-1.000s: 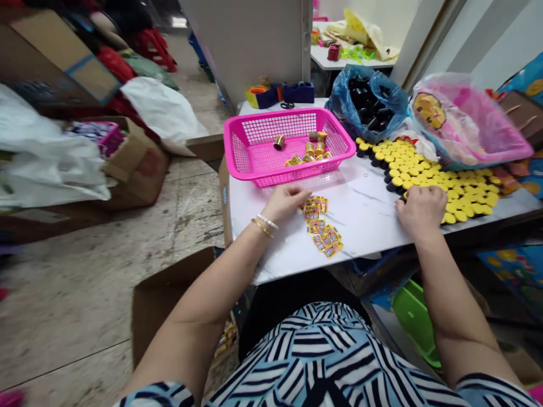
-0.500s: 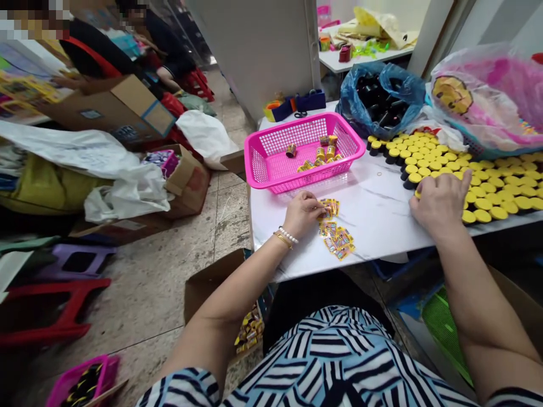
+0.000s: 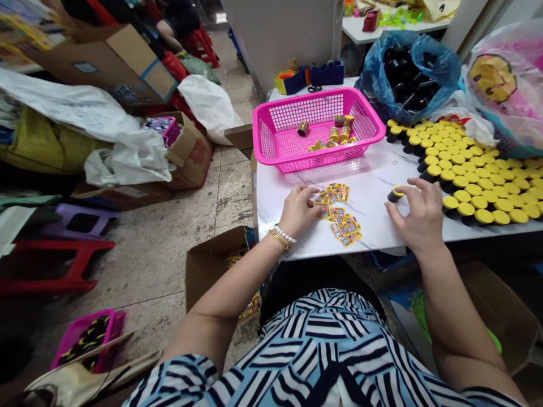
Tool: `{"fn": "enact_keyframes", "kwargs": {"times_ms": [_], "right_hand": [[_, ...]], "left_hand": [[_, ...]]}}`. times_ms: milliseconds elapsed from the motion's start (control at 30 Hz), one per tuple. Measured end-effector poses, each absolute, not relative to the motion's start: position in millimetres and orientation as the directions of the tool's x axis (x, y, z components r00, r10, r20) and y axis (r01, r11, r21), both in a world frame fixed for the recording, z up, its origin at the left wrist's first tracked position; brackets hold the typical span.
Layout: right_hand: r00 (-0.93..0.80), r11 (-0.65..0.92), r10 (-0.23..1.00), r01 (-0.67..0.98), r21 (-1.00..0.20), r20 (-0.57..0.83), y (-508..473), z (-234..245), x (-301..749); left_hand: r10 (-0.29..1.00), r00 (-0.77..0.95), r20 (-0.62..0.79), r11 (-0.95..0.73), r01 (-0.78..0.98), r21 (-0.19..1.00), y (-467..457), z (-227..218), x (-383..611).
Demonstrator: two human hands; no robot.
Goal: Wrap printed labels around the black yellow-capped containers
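My left hand [image 3: 299,210] rests at the edge of a loose pile of small printed yellow-and-orange paper labels [image 3: 339,212], fingertips on them. My right hand [image 3: 418,213] grips a black tube with a yellow cap [image 3: 396,194] between thumb and fingers, just left of tightly packed rows of matching yellow-capped tubes [image 3: 475,183]. Both hands are over a white marble-patterned table [image 3: 373,181]. Behind them stands a pink plastic basket [image 3: 318,96] holding several small gold-coloured cylinders [image 3: 339,134].
A blue plastic bag of black tubes [image 3: 407,73] and a pink plastic bag [image 3: 504,79] sit at the table's far right. Scissors [image 3: 314,89] lie behind the basket. Left of the table's edge are a cardboard box [image 3: 212,265], stools and white bags. A co-worker [image 3: 178,22] sits far back.
My right hand has moved left, away from the capped rows, with a capped tube in its fingers. My left hand stays at the labels. The whole view has shifted slightly.
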State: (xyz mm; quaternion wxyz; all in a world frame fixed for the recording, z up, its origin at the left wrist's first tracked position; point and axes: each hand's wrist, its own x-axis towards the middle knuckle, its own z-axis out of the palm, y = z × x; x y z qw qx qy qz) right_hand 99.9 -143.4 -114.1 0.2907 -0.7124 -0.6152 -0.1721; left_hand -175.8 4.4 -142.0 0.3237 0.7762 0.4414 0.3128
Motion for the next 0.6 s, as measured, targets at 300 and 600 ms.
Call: {"fn": "enact_keyframes", "kwargs": {"times_ms": [300,600], "right_hand": [[0.058,0.215,0.821,0.89,-0.402,0.568,-183,-133,19],[0.192,0.222,0.849,0.715,-0.662,0.492,-148,-113,-12]], "left_hand": [[0.845,0.407,0.347,-0.533,0.59,0.607,-15,-150,-207],[0.895,0.417,0.161,-0.326,0.363,0.873,-25,-127,-217]]}}
